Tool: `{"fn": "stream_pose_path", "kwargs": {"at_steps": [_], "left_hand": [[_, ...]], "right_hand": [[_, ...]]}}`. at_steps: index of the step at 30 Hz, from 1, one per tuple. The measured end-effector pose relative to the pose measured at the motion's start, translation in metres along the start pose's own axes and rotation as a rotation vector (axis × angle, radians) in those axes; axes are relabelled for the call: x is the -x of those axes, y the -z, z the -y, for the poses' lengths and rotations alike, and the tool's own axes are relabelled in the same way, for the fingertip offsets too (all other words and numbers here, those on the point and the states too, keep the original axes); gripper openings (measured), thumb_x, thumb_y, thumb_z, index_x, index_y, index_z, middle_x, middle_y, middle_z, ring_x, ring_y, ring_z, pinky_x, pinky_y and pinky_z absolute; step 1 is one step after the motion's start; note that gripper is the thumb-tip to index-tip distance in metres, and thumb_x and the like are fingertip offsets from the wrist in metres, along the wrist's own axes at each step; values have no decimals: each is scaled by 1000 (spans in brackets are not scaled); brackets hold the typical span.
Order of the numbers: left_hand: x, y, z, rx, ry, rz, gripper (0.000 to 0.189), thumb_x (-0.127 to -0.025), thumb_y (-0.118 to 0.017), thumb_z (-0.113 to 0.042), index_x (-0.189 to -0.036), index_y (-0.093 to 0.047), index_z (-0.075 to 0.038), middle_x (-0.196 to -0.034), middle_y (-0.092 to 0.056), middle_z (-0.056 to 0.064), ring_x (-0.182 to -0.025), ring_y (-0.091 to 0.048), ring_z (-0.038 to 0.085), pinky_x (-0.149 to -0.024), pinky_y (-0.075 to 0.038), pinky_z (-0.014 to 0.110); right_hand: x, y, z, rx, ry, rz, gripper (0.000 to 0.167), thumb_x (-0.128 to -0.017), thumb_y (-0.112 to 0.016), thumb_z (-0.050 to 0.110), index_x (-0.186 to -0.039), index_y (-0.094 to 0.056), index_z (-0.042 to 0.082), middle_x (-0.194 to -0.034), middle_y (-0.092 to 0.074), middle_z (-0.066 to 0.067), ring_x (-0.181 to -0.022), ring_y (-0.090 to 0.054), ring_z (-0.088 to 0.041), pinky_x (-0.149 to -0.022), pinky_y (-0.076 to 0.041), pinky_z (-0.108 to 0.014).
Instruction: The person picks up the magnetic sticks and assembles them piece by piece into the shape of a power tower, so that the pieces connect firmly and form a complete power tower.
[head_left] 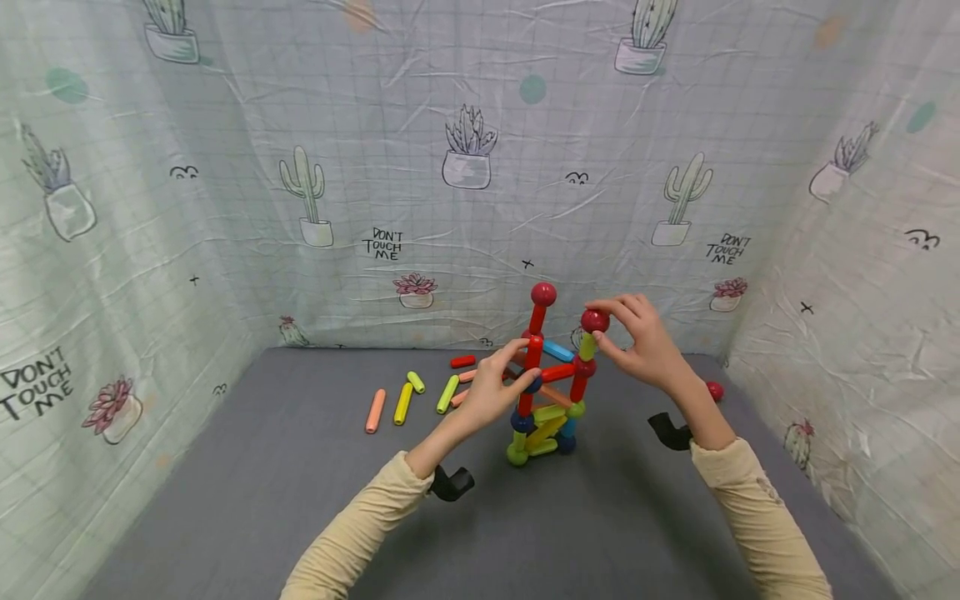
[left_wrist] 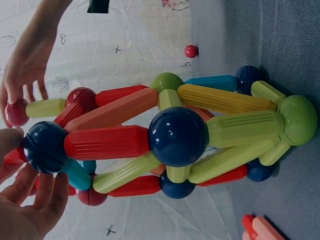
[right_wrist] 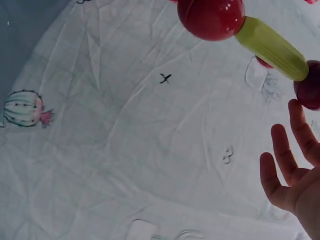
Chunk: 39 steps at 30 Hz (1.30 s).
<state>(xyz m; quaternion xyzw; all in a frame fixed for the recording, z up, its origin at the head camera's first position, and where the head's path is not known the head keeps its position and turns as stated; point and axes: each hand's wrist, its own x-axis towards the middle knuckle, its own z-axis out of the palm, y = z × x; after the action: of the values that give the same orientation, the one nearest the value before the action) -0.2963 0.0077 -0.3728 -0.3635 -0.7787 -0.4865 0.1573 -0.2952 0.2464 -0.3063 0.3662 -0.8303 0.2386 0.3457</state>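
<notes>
A tower of magnetic sticks and balls (head_left: pixel 551 417) stands on the grey table. My left hand (head_left: pixel 491 390) grips an upright red stick (head_left: pixel 534 352) on the tower's near side. Its fingers also touch the dark blue ball (left_wrist: pixel 45 146) under that stick. At the tower's right top, my right hand (head_left: pixel 637 342) pinches a red ball (head_left: pixel 595 320) between thumb and fingers. This ball sits on a yellow-green stick (right_wrist: pixel 272 47), which rises from a lower red ball (right_wrist: pixel 212 17). Another red ball (head_left: pixel 543 293) tops a red stick at the back.
Left of the tower lie loose sticks: an orange one (head_left: pixel 376 411), a yellow one (head_left: pixel 403 403), a short red one (head_left: pixel 462 362) and several more. A loose red ball (head_left: pixel 715 390) lies at the right, near the patterned cloth backdrop (head_left: pixel 465 217) that surrounds the table.
</notes>
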Motion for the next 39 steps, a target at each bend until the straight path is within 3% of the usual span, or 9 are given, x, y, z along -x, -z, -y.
{"fn": "stream_pose_path", "kwargs": {"at_steps": [3,6,9,11,16,21,27,33,39], "left_hand": [[0,0,1,27,6,3,40,-87,-57,-18,-124,-47,-7,-96,-62,14,-73,-61,23,-66,-51,33],[0,1,2,45,13,4,40,-86,-58,-18,-124,-47,-9,-96,-62,14,-75,-61,23,-66,-51,30],[2,2,3,45,28,13,43,-86,-59,-18,-126,-46,-10,-99,-62,13,-78,-61,23,-64,-50,24],[3,4,4,43,43,15,44,-85,-60,-17,-126,-46,-10,-103,-61,13,-82,-61,24,-63,-50,24],[8,7,4,20,71,11,48,-83,-63,-17,-127,-46,-10,-112,-59,13,-88,-59,24,-64,-49,30],[10,6,3,9,85,32,50,-82,-63,-17,-128,-44,-11,-116,-58,12,-89,-59,23,-66,-50,39],[10,5,1,4,95,52,51,-83,-62,-20,-129,-43,-11,-117,-57,12,-91,-59,24,-69,-50,42],[9,5,0,-16,82,54,50,-84,-62,-21,-129,-43,-11,-117,-57,12,-91,-59,22,-67,-49,31],[9,7,1,-23,88,55,50,-84,-61,-22,-129,-43,-11,-116,-57,12,-92,-58,22,-67,-49,27]], "right_hand": [[8,2,-10,-83,-108,-16,44,-80,-61,5,-123,-51,6,-100,-55,-13,-93,-45,-24,-77,-34,-39],[23,5,-35,-79,-235,-93,39,-87,-54,9,-126,-49,7,-104,-55,-17,-95,-49,-28,-77,-36,-42],[48,5,-75,49,-369,-169,31,-90,-48,12,-119,-53,3,-102,-56,-21,-92,-49,-32,-77,-35,-45],[70,4,-105,173,-452,-166,28,-90,-47,12,-114,-54,0,-100,-55,-24,-90,-47,-36,-77,-33,-48],[127,2,-158,418,-675,51,30,-89,-44,10,-114,-49,-5,-108,-46,-30,-99,-38,-47,-78,-29,-58],[165,4,-175,435,-857,337,40,-89,-40,12,-125,-36,-5,-124,-32,-34,-112,-23,-56,-82,-17,-74],[181,6,-178,417,-939,541,48,-88,-45,15,-129,-30,-5,-126,-28,-36,-113,-18,-59,-85,-9,-77],[187,0,-178,470,-973,521,49,-83,-56,13,-123,-33,-2,-112,-35,-41,-106,-24,-63,-84,-13,-75],[194,-5,-176,475,-987,510,29,-88,-52,15,-110,-40,1,-107,-39,-44,-100,-23,-70,-79,-16,-77]]}}
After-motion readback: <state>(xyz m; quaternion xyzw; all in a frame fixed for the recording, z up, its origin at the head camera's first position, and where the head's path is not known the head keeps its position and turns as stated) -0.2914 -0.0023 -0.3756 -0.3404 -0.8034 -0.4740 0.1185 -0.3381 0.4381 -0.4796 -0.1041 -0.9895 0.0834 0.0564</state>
